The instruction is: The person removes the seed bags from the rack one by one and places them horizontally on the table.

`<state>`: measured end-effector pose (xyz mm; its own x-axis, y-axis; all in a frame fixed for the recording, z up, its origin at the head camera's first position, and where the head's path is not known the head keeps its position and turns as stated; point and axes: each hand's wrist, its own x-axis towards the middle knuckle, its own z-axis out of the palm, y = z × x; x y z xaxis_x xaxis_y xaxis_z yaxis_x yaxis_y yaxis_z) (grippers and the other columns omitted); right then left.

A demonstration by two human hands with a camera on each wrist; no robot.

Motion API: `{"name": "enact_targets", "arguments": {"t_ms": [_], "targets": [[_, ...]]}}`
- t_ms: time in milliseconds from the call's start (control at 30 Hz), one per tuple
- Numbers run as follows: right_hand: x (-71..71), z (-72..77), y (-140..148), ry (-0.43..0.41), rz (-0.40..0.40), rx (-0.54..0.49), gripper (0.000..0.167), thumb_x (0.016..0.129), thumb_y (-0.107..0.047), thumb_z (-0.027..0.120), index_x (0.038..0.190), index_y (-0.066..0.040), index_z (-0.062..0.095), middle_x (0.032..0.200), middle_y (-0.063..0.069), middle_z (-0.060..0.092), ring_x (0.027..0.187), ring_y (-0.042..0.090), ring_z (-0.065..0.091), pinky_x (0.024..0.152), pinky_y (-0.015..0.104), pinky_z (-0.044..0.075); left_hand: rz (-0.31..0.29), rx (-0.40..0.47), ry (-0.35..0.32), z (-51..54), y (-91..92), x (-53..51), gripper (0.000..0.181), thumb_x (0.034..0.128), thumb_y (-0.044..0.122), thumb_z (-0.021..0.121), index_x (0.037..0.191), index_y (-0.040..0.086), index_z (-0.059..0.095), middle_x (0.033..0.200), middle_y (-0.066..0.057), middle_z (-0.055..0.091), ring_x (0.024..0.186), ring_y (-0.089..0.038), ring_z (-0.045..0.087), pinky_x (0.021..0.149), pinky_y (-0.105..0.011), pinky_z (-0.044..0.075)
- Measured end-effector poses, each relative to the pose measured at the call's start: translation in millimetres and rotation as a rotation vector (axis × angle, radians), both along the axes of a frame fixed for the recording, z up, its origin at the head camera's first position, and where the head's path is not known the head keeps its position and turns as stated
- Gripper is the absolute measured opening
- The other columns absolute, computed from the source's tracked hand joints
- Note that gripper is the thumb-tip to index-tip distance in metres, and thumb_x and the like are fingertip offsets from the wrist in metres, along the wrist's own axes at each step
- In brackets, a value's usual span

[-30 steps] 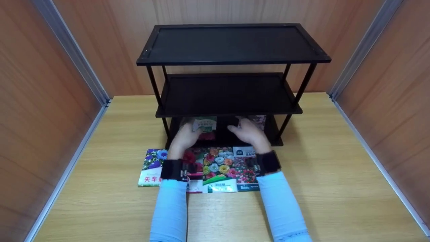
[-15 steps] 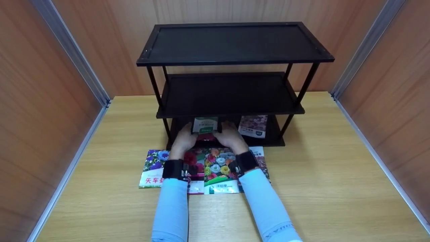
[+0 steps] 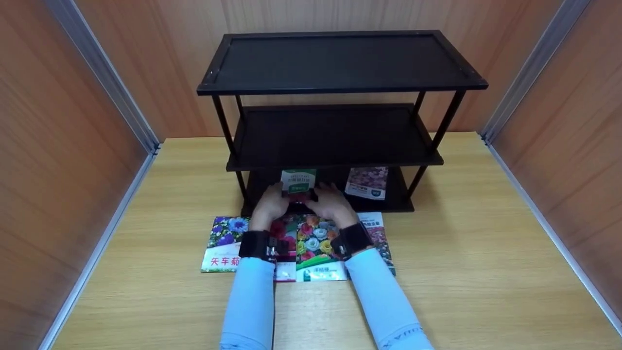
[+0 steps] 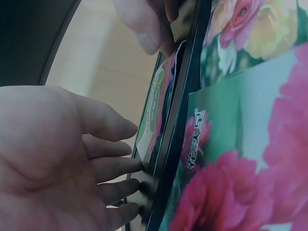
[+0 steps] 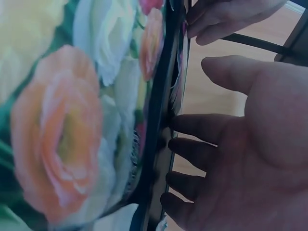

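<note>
A flower seed packet point(image 3: 298, 179) with a white and green label lies on the rack's bottom shelf point(image 3: 359, 204). My left hand point(image 3: 272, 201) is at its left side and my right hand point(image 3: 330, 201) at its right. In the left wrist view, the fingers of that hand stretch loosely to the packet point(image 4: 156, 108) and the shelf edge. The right wrist view has my right hand point(image 5: 240, 144) with its fingers extended to the shelf, the fingertips beside the packet. Neither hand is curled round it.
A second seed packet point(image 3: 367, 183) lies on the same shelf, to the right. Several flower packets, among them a blue-flower one point(image 3: 221, 248) and a rose one point(image 3: 319, 248), lie in a row before the black rack point(image 3: 335, 63). Its middle shelf point(image 3: 330, 136) overhangs the hands.
My right hand has left the right-hand packet and moved left to the middle one. Both hands have then drawn slightly toward the shelf's front edge, their fingers loosening from the middle packet.
</note>
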<state>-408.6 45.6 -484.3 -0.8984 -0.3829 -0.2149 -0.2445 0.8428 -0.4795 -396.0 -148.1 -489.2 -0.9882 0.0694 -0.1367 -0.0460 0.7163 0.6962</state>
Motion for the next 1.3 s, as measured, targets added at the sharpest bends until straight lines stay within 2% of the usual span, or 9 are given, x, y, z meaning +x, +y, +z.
{"name": "enact_targets", "arguments": {"t_ms": [133,267,467,600,767,867,967,1100,1300], "targets": [[1.4,1.9,0.7,-0.036,-0.027,-0.039,0.063,0.109,-0.046,0.045,0.16,-0.012,0.035,0.17,0.012,0.019,0.158,0.034,0.006,0.127,0.049,0.014,0.008,0.004,-0.028,2.8,0.8,-0.5,0.059,0.1077,0.017,0.045,0.161,0.001,0.026,0.164,-0.022,0.031,0.148,-0.037,0.034,0.121,-0.05,0.029],[1.4,3.2,0.0,-0.032,-0.032,-0.048,0.062,0.108,-0.045,0.047,0.16,-0.013,0.036,0.17,0.011,0.019,0.157,0.034,0.006,0.126,0.05,0.017,0.049,0.029,0.004,5.6,-0.3,-1.0,0.057,0.106,0.015,0.047,0.159,0.002,0.033,0.159,-0.023,0.04,0.141,-0.038,0.044,0.113,-0.051,0.039],[-0.6,3.8,-1.3,0.001,0.003,-0.048,0.057,0.107,-0.039,0.049,0.158,-0.013,0.042,0.168,0.013,0.027,0.157,0.034,0.012,0.126,0.048,0.016,0.126,0.065,0.12,6.5,-2.4,-1.4,0.04,0.1039,0.009,0.052,0.143,0.0,0.058,0.129,-0.025,0.063,0.097,-0.032,0.064,0.076,-0.041,0.048],[-3.3,4.2,0.5,0.042,0.081,-0.073,0.044,0.107,-0.03,0.049,0.147,-0.013,0.057,0.156,0.012,0.048,0.156,0.031,0.02,0.127,0.044,0.011,0.182,0.119,0.2,5.9,-0.4,-2.0,0.012,0.1022,0.007,0.057,0.098,0.002,0.067,0.077,-0.009,0.055,0.06,-0.02,0.04,0.058,-0.035,0.031],[-6.0,2.8,4.5,0.054,0.144,-0.086,0.032,0.107,-0.023,0.049,0.133,-0.016,0.066,0.149,0.01,0.056,0.155,0.03,0.022,0.128,0.042,0.006,0.254,0.221,0.305,3.8,4.4,-3.9,0.028,0.0968,0.002,0.06,0.073,0.007,0.046,0.064,0.002,0.029,0.056,-0.016,0.021,0.058,-0.034,0.021],[-5.7,1.6,5.7,0.048,0.146,-0.093,0.028,0.107,-0.024,0.05,0.126,-0.014,0.068,0.146,0.011,0.059,0.155,0.03,0.022,0.128,0.043,0.008,0.277,0.261,0.304,1.9,6.9,-3.3,0.021,0.0958,0.001,0.061,0.076,0.003,0.053,0.069,-0.004,0.045,0.057,-0.018,0.031,0.059,-0.033,0.026],[-5.1,0.3,6.2,0.052,0.139,-0.095,0.027,0.106,-0.025,0.052,0.122,-0.013,0.069,0.145,0.013,0.06,0.154,0.031,0.023,0.128,0.044,0.009,0.286,0.37,0.22,0.6,10.1,-1.1,0.017,0.098,0.002,0.061,0.109,0.002,0.073,0.099,-0.015,0.069,0.069,-0.022,0.06,0.062,-0.032,0.05],[-4.5,-0.8,7.5,0.046,0.118,-0.097,0.027,0.106,-0.027,0.053,0.123,-0.014,0.069,0.149,0.012,0.056,0.154,0.031,0.024,0.127,0.044,0.011,0.278,0.498,0.101,0.6,15.4,0.3,0.039,0.1016,0.002,0.056,0.14,0.001,0.061,0.131,-0.024,0.062,0.102,-0.033,0.071,0.081,-0.04,0.062],[-2.9,-0.6,12.3,0.015,0.109,-0.148,0.024,0.106,-0.026,0.051,0.113,-0.012,0.07,0.146,0.014,0.056,0.142,0.035,0.042,0.12,0.047,0.029,0.282,0.518,0.069,-0.9,19.6,0.2,0.042,0.1017,0.0,0.056,0.144,0.001,0.057,0.135,-0.025,0.06,0.11,-0.036,0.068,0.083,-0.042,0.062]]}}
